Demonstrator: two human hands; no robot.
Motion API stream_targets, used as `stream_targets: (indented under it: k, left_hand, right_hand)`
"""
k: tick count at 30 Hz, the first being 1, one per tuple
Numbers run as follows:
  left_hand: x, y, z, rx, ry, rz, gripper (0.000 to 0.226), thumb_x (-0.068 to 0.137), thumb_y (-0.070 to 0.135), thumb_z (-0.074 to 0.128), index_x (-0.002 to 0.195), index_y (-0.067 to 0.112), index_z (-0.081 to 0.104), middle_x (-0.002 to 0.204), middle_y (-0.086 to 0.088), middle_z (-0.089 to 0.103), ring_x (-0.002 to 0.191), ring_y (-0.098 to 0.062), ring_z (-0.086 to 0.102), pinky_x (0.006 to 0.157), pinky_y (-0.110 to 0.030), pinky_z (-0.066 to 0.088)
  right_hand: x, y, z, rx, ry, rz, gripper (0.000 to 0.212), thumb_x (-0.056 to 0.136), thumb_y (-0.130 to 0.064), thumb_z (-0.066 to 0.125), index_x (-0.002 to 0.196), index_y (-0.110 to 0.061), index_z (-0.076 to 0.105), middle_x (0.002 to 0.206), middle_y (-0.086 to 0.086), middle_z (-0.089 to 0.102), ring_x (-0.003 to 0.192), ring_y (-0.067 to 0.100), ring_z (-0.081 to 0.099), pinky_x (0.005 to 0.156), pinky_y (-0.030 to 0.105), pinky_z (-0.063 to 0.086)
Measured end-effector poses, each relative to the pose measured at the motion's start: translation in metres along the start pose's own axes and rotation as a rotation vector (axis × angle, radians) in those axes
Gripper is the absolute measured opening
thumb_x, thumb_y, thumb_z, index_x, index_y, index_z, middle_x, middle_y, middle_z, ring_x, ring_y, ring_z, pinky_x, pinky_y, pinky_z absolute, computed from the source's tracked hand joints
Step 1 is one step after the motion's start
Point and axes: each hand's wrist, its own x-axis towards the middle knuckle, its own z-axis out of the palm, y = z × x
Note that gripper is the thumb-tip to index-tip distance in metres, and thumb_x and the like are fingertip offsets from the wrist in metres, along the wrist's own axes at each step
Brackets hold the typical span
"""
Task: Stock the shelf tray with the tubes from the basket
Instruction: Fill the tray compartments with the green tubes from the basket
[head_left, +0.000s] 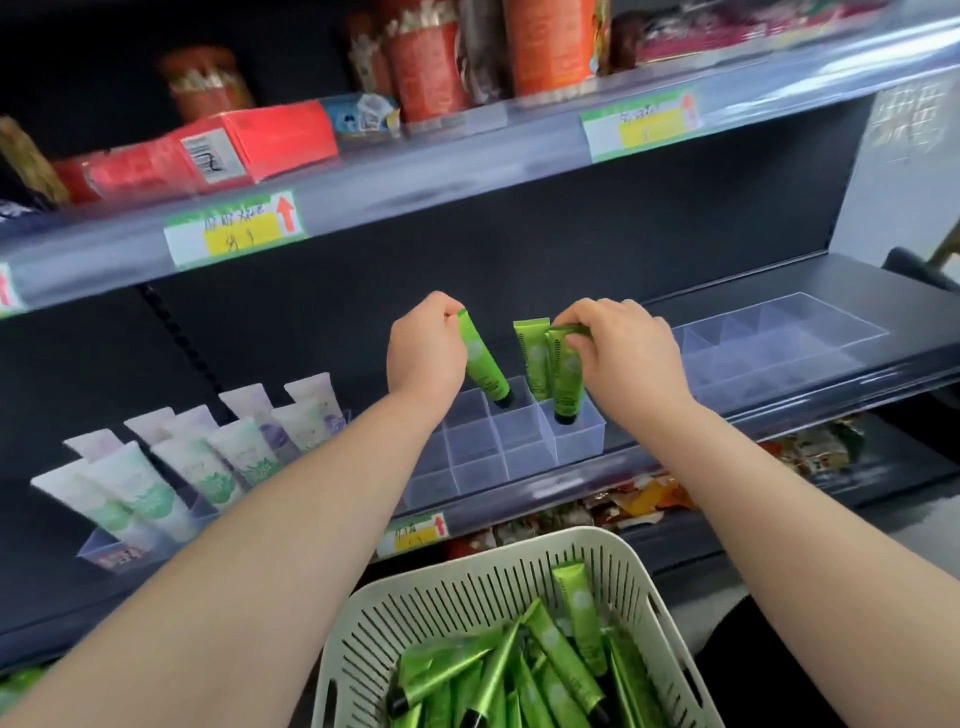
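The front cells of the clear tray are left open from above. Its back right cells are blocked by three green tubes, the left hand and the right hand. Headroom is capped by the upper shelf; the left side is crowded by white tubes.

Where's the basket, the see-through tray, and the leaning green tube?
basket (441, 608), head view, on its slotted back wall.
clear tray (579, 441), head view, on its front right wall.
leaning green tube (483, 364), head view, on the middle of its body.
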Motion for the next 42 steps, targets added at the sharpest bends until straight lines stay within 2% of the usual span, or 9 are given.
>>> stream_targets:
  k: [2, 8, 13, 18, 22, 25, 29, 38, 42]
  left_hand:
    - [0.011, -0.002, 0.016, 0.045, -0.037, 0.041, 0.029, 0.093, 0.009, 0.042, 0.102, 0.023, 0.066, 0.096, 0.0, 0.064, 0.081, -0.019, 0.055, 0.066, -0.032, 0.047]
    - [0.028, -0.013, 0.055, 0.236, -0.193, 0.152, 0.033, 0.092, 0.003, 0.044, 0.108, 0.026, 0.061, 0.093, 0.002, 0.06, 0.075, -0.02, 0.054, 0.055, -0.027, 0.037]
    - [0.032, -0.02, 0.069, 0.247, -0.308, 0.174, 0.036, 0.091, 0.0, 0.043, 0.108, 0.026, 0.061, 0.1, -0.001, 0.063, 0.083, -0.024, 0.057, 0.064, -0.031, 0.045]
    - [0.031, -0.02, 0.063, 0.225, -0.274, 0.225, 0.03, 0.095, 0.009, 0.05, 0.122, 0.02, 0.058, 0.119, -0.005, 0.06, 0.105, -0.025, 0.056, 0.077, -0.032, 0.044]
    - [0.021, -0.025, 0.045, 0.23, -0.234, 0.286, 0.034, 0.093, 0.006, 0.053, 0.125, 0.017, 0.055, 0.126, -0.004, 0.056, 0.111, -0.025, 0.052, 0.078, -0.031, 0.041]
    - [0.01, -0.035, 0.03, 0.284, -0.272, 0.373, 0.03, 0.093, 0.009, 0.053, 0.121, 0.016, 0.058, 0.127, 0.0, 0.055, 0.114, -0.023, 0.047, 0.086, -0.038, 0.047]
    - [-0.005, -0.055, 0.014, 0.434, -0.36, 0.46, 0.036, 0.091, 0.012, 0.056, 0.127, 0.016, 0.057, 0.135, 0.0, 0.049, 0.125, -0.023, 0.038, 0.095, -0.042, 0.044]
    - [-0.016, -0.073, 0.005, 0.41, -0.352, 0.446, 0.032, 0.092, 0.01, 0.054, 0.124, 0.016, 0.056, 0.14, 0.0, 0.045, 0.129, -0.021, 0.034, 0.097, -0.04, 0.04]
    - [-0.018, -0.076, 0.005, 0.397, -0.349, 0.463, 0.041, 0.087, -0.001, 0.056, 0.124, 0.018, 0.056, 0.138, 0.002, 0.046, 0.127, -0.02, 0.035, 0.096, -0.037, 0.04]
  right_hand:
    - [0.004, 0.005, 0.003, 0.015, -0.005, -0.007, 0.019, 0.096, -0.022, 0.049, 0.111, -0.028, 0.059, 0.106, -0.006, 0.064, 0.101, 0.023, 0.053, 0.081, 0.04, 0.04]
    - [0.013, 0.014, 0.01, 0.057, -0.001, -0.045, 0.019, 0.094, -0.021, 0.052, 0.109, -0.026, 0.062, 0.1, -0.007, 0.065, 0.094, 0.021, 0.054, 0.078, 0.04, 0.045]
    - [0.018, 0.016, 0.014, 0.065, -0.008, -0.06, 0.019, 0.094, -0.02, 0.052, 0.108, -0.027, 0.062, 0.097, -0.007, 0.065, 0.092, 0.021, 0.054, 0.076, 0.038, 0.043]
    - [0.023, 0.01, 0.018, 0.061, -0.019, -0.067, 0.019, 0.095, -0.021, 0.052, 0.109, -0.028, 0.062, 0.099, -0.008, 0.064, 0.094, 0.019, 0.054, 0.074, 0.036, 0.043]
    - [0.031, -0.002, 0.024, 0.066, -0.012, -0.083, 0.018, 0.095, -0.021, 0.05, 0.106, -0.028, 0.061, 0.096, -0.008, 0.063, 0.092, 0.02, 0.051, 0.074, 0.036, 0.041]
    - [0.038, -0.012, 0.034, 0.024, 0.0, -0.087, 0.02, 0.095, -0.021, 0.048, 0.109, -0.026, 0.061, 0.096, -0.007, 0.064, 0.094, 0.021, 0.049, 0.074, 0.036, 0.038]
    - [0.047, -0.019, 0.047, -0.019, 0.046, -0.088, 0.021, 0.094, -0.018, 0.05, 0.11, -0.023, 0.062, 0.097, -0.003, 0.066, 0.096, 0.025, 0.05, 0.073, 0.037, 0.037]
    - [0.057, -0.023, 0.083, -0.112, -0.064, -0.081, 0.023, 0.09, -0.012, 0.052, 0.107, -0.022, 0.063, 0.092, 0.0, 0.068, 0.094, 0.026, 0.048, 0.071, 0.034, 0.03]
    - [0.055, -0.024, 0.096, -0.182, -0.14, -0.088, 0.024, 0.089, -0.013, 0.054, 0.11, -0.022, 0.063, 0.096, 0.001, 0.069, 0.101, 0.026, 0.047, 0.072, 0.034, 0.03]
